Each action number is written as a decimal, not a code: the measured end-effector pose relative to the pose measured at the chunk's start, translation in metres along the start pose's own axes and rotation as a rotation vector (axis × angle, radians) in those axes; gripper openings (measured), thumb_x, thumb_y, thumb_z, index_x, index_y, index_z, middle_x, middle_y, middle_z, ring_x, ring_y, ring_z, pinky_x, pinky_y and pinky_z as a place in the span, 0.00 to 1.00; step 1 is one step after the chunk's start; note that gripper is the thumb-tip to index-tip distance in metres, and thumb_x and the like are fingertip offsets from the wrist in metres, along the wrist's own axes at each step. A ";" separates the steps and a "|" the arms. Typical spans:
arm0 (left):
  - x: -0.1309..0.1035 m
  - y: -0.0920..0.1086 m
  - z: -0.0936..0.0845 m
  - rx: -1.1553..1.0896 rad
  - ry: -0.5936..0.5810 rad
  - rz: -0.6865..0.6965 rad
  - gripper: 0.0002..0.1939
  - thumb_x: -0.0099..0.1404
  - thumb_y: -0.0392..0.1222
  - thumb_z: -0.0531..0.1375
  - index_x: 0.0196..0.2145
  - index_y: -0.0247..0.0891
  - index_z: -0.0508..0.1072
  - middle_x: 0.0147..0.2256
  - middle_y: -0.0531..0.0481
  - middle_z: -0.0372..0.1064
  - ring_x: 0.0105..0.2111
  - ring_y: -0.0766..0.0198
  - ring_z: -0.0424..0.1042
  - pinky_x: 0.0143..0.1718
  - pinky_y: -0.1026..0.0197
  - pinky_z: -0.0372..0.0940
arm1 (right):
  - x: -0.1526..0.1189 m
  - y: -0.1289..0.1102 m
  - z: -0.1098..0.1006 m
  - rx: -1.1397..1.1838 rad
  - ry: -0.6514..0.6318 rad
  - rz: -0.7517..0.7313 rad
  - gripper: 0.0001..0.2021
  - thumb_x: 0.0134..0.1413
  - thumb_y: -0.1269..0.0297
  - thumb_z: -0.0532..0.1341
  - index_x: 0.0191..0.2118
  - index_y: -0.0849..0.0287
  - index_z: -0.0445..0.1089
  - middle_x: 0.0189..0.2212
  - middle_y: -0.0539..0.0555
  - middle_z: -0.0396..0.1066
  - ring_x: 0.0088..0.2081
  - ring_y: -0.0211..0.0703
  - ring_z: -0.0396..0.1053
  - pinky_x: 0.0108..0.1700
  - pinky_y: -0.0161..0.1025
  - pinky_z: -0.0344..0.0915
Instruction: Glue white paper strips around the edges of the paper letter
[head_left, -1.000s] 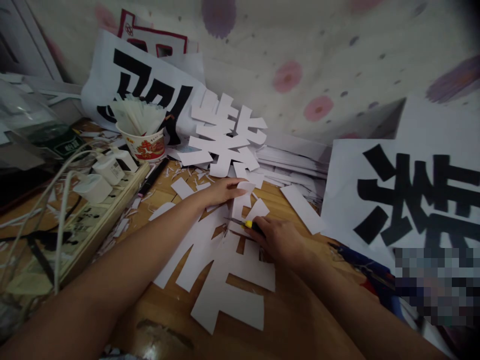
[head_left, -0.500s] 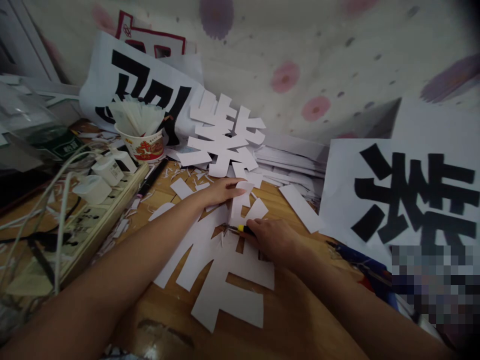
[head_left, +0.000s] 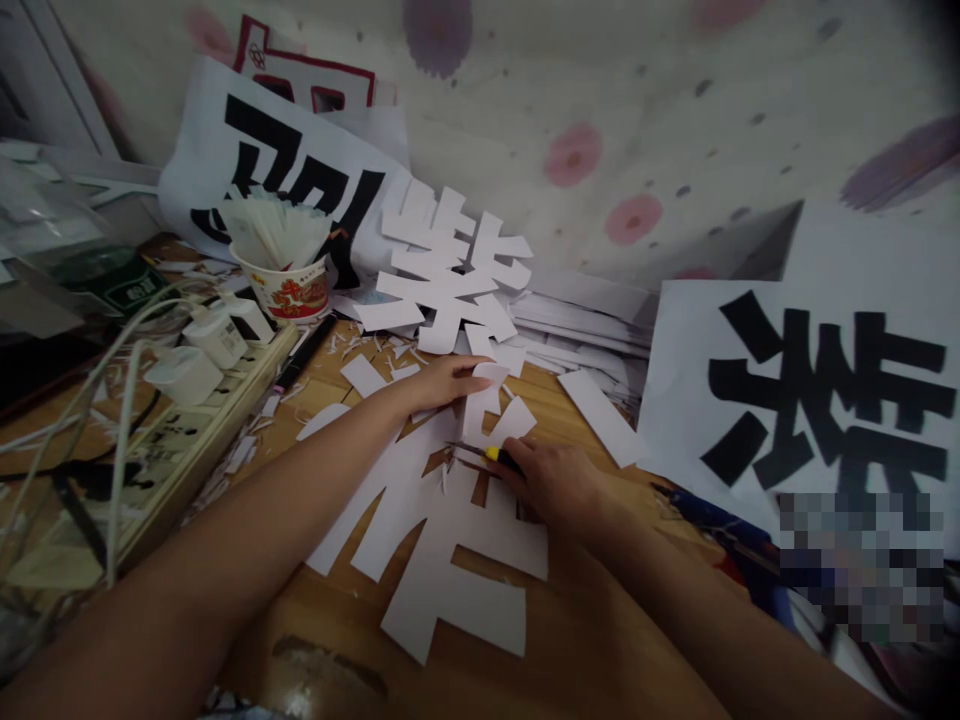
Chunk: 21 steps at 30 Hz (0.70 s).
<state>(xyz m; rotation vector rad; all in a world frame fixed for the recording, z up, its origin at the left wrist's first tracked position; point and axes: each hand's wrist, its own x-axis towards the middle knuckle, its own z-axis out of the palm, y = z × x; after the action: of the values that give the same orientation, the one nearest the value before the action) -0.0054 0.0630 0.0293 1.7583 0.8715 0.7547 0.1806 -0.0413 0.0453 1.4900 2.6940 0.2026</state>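
A large white paper character cut-out [head_left: 480, 540] lies on the wooden table in front of me. My left hand [head_left: 450, 382] pinches its far end, where a piece stands bent up from the tabletop. In my right hand [head_left: 551, 478] is a craft knife [head_left: 493, 454] with a yellow and black handle. Its thin blade points left, over the cut-out by the raised part. Thin paper slivers [head_left: 445, 478] stick up just below the blade. Part of the right fingers is hidden behind the hand.
Left stands a power strip [head_left: 202, 410] with plugged-in chargers and cables, near a paper bowl [head_left: 289, 292] of white strips. Another white cut-out [head_left: 450, 270] leans at the back. Printed sheets [head_left: 682, 400] stand right, a blue-handled tool [head_left: 720, 515] below them. Scraps litter the table.
My right hand has shifted slightly to the right, drawing the knife with it, and the blade lies at a different slant. My left hand has stayed in place.
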 end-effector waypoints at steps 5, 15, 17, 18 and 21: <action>0.000 0.000 -0.001 0.010 -0.013 0.014 0.23 0.57 0.48 0.58 0.49 0.35 0.69 0.49 0.45 0.68 0.47 0.55 0.66 0.48 0.56 0.59 | 0.002 -0.001 -0.003 0.015 -0.041 0.000 0.15 0.61 0.55 0.50 0.32 0.58 0.66 0.25 0.51 0.71 0.25 0.40 0.68 0.22 0.35 0.46; 0.001 -0.003 -0.001 0.015 -0.012 0.012 0.25 0.57 0.48 0.58 0.51 0.35 0.67 0.51 0.43 0.66 0.49 0.54 0.65 0.49 0.55 0.58 | 0.008 -0.003 -0.008 -0.002 -0.190 0.004 0.18 0.61 0.53 0.46 0.35 0.58 0.67 0.29 0.55 0.72 0.29 0.43 0.70 0.27 0.36 0.55; 0.001 -0.004 -0.001 0.012 -0.016 0.015 0.24 0.58 0.48 0.58 0.51 0.36 0.68 0.50 0.44 0.67 0.49 0.54 0.66 0.49 0.55 0.58 | 0.009 -0.003 -0.010 -0.008 -0.206 -0.003 0.18 0.61 0.53 0.46 0.36 0.58 0.67 0.29 0.55 0.72 0.29 0.43 0.70 0.26 0.36 0.56; 0.001 -0.004 -0.001 0.011 -0.018 0.018 0.24 0.58 0.48 0.58 0.50 0.36 0.68 0.50 0.45 0.67 0.48 0.55 0.66 0.49 0.55 0.58 | 0.009 -0.003 -0.010 -0.007 -0.209 -0.011 0.18 0.62 0.53 0.46 0.36 0.58 0.67 0.29 0.54 0.73 0.29 0.43 0.71 0.26 0.36 0.55; 0.001 -0.005 -0.001 0.008 -0.014 0.024 0.24 0.57 0.49 0.58 0.50 0.36 0.68 0.50 0.44 0.67 0.48 0.55 0.66 0.49 0.56 0.59 | 0.009 -0.004 -0.012 -0.010 -0.201 -0.033 0.17 0.61 0.54 0.47 0.35 0.58 0.67 0.28 0.53 0.73 0.29 0.43 0.71 0.25 0.36 0.55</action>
<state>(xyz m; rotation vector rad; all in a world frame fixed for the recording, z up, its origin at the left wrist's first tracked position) -0.0065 0.0658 0.0250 1.7814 0.8465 0.7548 0.1712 -0.0362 0.0567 1.3803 2.5524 0.0607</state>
